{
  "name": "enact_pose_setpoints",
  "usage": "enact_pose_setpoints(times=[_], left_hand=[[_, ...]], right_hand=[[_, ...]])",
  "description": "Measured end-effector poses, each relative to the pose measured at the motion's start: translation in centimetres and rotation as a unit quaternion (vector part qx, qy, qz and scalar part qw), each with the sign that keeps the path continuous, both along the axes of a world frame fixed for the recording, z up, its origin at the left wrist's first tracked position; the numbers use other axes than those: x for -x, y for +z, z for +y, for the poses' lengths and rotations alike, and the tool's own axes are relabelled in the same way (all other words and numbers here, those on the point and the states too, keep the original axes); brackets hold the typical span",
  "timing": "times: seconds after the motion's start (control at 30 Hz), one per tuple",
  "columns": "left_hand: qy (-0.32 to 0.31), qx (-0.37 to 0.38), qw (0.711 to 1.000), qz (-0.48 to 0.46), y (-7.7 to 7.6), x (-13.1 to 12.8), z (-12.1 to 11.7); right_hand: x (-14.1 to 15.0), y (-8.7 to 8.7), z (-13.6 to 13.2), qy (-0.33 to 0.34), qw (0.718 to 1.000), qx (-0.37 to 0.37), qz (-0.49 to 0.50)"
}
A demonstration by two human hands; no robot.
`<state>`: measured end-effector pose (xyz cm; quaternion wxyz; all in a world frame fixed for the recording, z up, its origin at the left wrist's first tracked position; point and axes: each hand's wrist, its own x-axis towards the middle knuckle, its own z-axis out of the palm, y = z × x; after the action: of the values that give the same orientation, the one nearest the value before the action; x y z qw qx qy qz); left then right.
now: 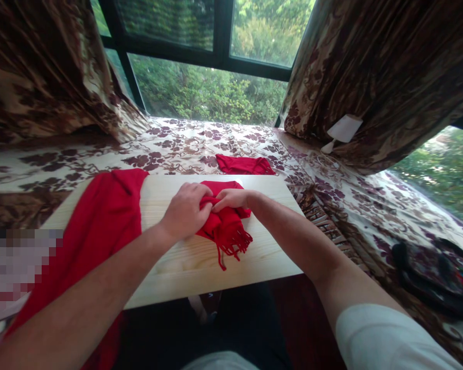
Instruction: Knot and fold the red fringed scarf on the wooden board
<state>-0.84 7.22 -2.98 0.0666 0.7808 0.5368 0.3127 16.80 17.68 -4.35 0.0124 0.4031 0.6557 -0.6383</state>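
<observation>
A red fringed scarf (231,226) lies bunched and partly folded on the pale wooden table (170,280), its tassels hanging toward me. My left hand (189,208) grips the scarf's left side, thumb and fingers closed on the fabric. From the right, my right hand (231,199) pinches the same scarf near its upper middle, close to the left thumb. Part of the cloth is hidden beneath both hands. To the left, a second, larger red cloth (104,221) drapes over the table's side and passes behind my left forearm.
Beyond the table, a folded red fringed cloth (245,165) rests on a floral-covered surface (189,136). A small white lamp (345,128) stands by the right curtain (370,67). A black bag-like item (428,282) lies at the far right. Windows fill the back.
</observation>
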Motion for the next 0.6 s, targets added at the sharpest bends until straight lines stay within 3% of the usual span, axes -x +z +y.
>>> enact_pose_setpoints(times=[0.17, 0.3, 0.4, 0.5, 0.6], left_hand=[[-0.067, 0.052, 0.995, -0.042, -2.2, -1.0, -7.8], [0.007, 0.153, 0.988, -0.024, -4.3, -2.4, -10.5], [0.092, 0.236, 0.964, -0.074, -5.0, -3.7, -11.0], [0.151, 0.321, 0.908, -0.223, -5.4, -5.0, -11.6], [0.190, 0.368, 0.803, -0.429, -5.5, -6.4, -12.3]], right_hand=[[0.0, 0.1, -0.3, -0.003, 1.000, -0.002, 0.031], [0.5, 0.0, -0.4, -0.033, 0.997, 0.021, 0.059], [0.8, 0.1, -0.4, 0.001, 0.997, 0.044, 0.065], [0.7, 0.4, -0.3, 0.066, 0.997, -0.016, 0.041], [0.6, 0.6, 0.0, 0.126, 0.986, -0.105, 0.005]])
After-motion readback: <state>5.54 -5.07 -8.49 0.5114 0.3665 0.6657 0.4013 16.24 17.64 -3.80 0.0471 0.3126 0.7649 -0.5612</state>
